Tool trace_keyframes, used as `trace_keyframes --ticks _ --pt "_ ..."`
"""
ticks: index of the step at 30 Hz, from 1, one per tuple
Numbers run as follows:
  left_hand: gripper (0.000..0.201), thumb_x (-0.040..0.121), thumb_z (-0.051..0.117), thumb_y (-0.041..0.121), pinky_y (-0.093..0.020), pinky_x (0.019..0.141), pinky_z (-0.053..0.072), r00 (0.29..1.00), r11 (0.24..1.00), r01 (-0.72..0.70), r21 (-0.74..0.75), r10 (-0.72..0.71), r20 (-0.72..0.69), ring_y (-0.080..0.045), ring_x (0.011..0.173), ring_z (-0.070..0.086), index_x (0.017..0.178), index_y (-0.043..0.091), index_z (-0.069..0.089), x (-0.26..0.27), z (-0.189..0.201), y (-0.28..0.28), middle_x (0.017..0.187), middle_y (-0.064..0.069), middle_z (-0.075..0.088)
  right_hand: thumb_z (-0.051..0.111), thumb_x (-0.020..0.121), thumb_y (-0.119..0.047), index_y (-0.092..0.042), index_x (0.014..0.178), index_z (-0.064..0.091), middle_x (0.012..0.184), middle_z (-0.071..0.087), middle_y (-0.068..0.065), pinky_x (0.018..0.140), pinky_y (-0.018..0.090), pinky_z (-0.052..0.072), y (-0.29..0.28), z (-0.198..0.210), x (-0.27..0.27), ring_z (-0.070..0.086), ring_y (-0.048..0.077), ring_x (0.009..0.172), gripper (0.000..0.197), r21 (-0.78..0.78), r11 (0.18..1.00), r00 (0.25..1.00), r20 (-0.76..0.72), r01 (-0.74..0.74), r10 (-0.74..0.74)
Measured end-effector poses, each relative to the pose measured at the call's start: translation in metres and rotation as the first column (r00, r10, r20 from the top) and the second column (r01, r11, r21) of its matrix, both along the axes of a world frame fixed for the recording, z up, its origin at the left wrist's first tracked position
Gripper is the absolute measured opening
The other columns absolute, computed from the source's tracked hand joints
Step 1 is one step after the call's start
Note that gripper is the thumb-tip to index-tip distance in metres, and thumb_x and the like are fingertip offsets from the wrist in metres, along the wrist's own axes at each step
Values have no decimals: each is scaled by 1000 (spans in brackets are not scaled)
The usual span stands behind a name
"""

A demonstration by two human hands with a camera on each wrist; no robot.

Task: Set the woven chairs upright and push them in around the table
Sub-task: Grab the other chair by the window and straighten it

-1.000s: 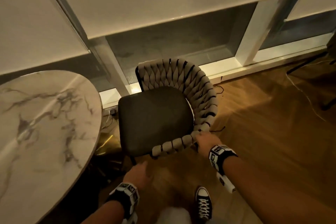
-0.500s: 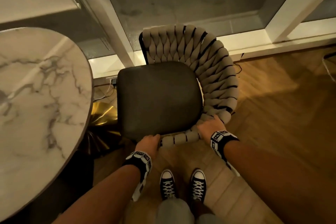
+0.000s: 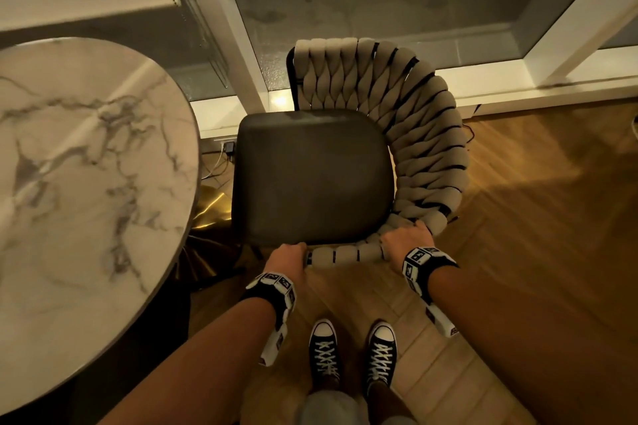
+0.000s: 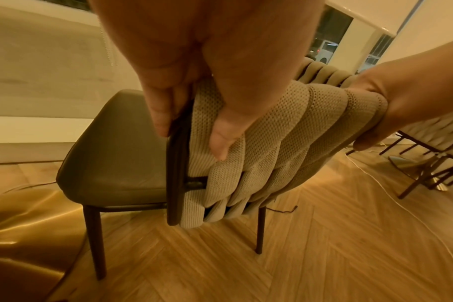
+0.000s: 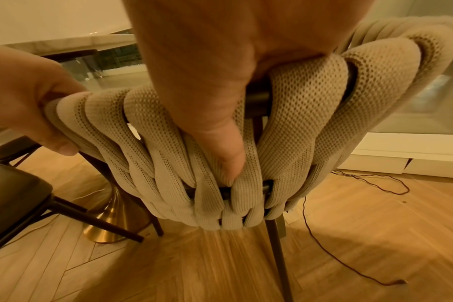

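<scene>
A woven chair [image 3: 407, 134] stands upright on its legs, with a dark seat [image 3: 310, 176] and a beige braided back that curves round the right side. It sits just right of the round marble table [image 3: 86, 166], seat edge close to the tabletop rim. My left hand [image 3: 288, 257] grips the near end of the backrest, fingers curled round the dark frame post and first band [image 4: 184, 130]. My right hand [image 3: 405, 240] grips the back's top rail further right, thumb pressed into the braids [image 5: 228, 155].
The table's gold pedestal base [image 3: 210, 214] stands beside the chair's legs. Window frames and a white sill [image 3: 518, 83] run behind. Thin cords [image 5: 349, 255] lie on the herringbone wood floor. A second chair's dark seat [image 5: 16, 194] is at the left in the right wrist view.
My left hand rose from hanging free below the seat and took hold of the backrest's near end. The right hand kept its grip. I stepped in closer over the chair.
</scene>
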State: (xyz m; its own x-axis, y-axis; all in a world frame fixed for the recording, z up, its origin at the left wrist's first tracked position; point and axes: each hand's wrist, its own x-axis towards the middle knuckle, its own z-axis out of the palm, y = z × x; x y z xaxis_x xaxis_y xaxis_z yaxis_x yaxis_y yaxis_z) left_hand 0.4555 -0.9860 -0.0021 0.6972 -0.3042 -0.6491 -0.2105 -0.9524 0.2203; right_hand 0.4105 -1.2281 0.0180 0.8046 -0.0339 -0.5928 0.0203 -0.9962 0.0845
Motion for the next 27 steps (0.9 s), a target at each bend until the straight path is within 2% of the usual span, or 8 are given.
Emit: trace_keyframes --ticks 6,11,14,16,19,21,25,27 --pt "18 84 54 20 -43 84 56 1000 1000 -4 -24 4 -10 -31 97 65 101 22 58 -23 -2 5 103 -8 68 49 95 -28 -27 60 37 75 47 -7 93 41 34 -2 -7 -14 58 22 98 37 -16 999 998 -47 -35 34" --pt "24 83 55 27 -43 88 55 1000 999 -17 -47 15 -28 -31 100 65 105 20 60 -25 -5 7 107 -8 68 57 91 -28 -22 74 59 75 57 -3 95 44 36 -3 -8 -13 57 22 94 18 -36 998 992 -117 -57 53" --pt "25 84 55 26 -42 89 55 1000 999 -5 -48 4 -20 -30 101 65 107 20 61 -22 -6 8 108 -8 68 53 95 -27 -23 62 43 72 51 -5 97 43 35 0 -4 -11 50 21 89 35 -59 997 994 -100 -50 44" --pt "22 86 54 22 -42 88 56 1000 998 -23 -58 23 7 -28 99 65 106 21 61 -20 -7 8 106 -7 69 48 98 -28 -26 59 37 79 58 -6 97 40 33 3 -1 -7 53 21 94 40 -53 998 998 -54 -43 40" --pt "21 87 52 16 -42 86 56 997 997 -54 -62 57 45 -28 97 66 106 22 61 -14 -7 8 103 -6 69 46 100 -26 -22 62 42 67 45 -5 96 41 33 6 0 -1 50 20 91 38 -49 999 999 -30 11 -12" --pt "23 88 50 13 -43 86 56 997 997 -54 -57 57 55 -29 97 66 107 21 61 -11 -8 8 103 -7 69 50 98 -26 -20 68 51 68 46 -4 94 42 34 7 -3 4 56 22 98 30 -62 998 999 -40 5 -7" --pt "22 90 49 12 -43 88 55 996 996 -75 -50 78 47 -29 98 65 106 20 61 -13 -7 6 103 -7 69 52 96 -28 -25 60 36 63 33 -6 94 41 33 10 -5 3 56 21 101 39 -62 998 999 -31 7 -9" --pt "23 91 49 11 -43 90 55 996 996 -82 -43 84 38 -29 101 65 109 19 61 -14 -7 5 105 -8 69 52 95 -30 -27 62 39 69 43 -8 93 41 33 6 -4 1 57 21 103 36 -32 999 1000 -7 -6 6"
